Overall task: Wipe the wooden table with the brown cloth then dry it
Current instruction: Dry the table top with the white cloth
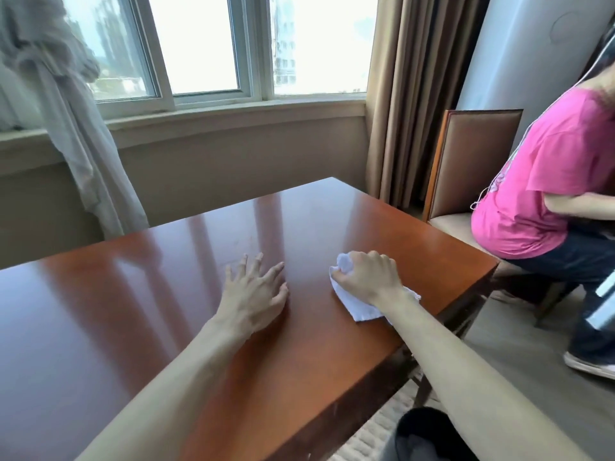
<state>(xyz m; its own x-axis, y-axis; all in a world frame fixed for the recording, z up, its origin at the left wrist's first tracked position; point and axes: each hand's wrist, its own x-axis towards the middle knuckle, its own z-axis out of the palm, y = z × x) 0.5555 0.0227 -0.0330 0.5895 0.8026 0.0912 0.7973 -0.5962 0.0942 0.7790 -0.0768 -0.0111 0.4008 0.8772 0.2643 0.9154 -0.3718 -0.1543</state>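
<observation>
Presently the cloth (361,306) is lying on the table (166,294) near its right edge, bunched under the right hand (367,277). It is showing white here, not brown; whether it is the drying cloth cannot be confirmed. The right hand's fingers are curling round a gathered wad at the cloth's far end, the rest trailing flat beneath the wrist toward the near edge. The left hand (254,294) is resting flat on the wood just left of the cloth, fingers spread and straight, gripping nothing, apparently bracing.

Handling, as judged: the cloth is looking light, soft and limp, so it is likely folding or slipping out from under an open palm; taking it by the bunched middle, as it is held now, is giving the firmest purchase. The tabletop is glossy and reflecting the window (213,44), so the cloth is likely sliding with little drag, and streaks may be showing readily. The trailing corner is sitting near the table's right edge and could be dragging off it.

Beyond the table, a chair (472,168) is standing at the far right corner, and a seated person (539,181) in pink is occupying it. Curtains (416,94) are hanging beside the window.
</observation>
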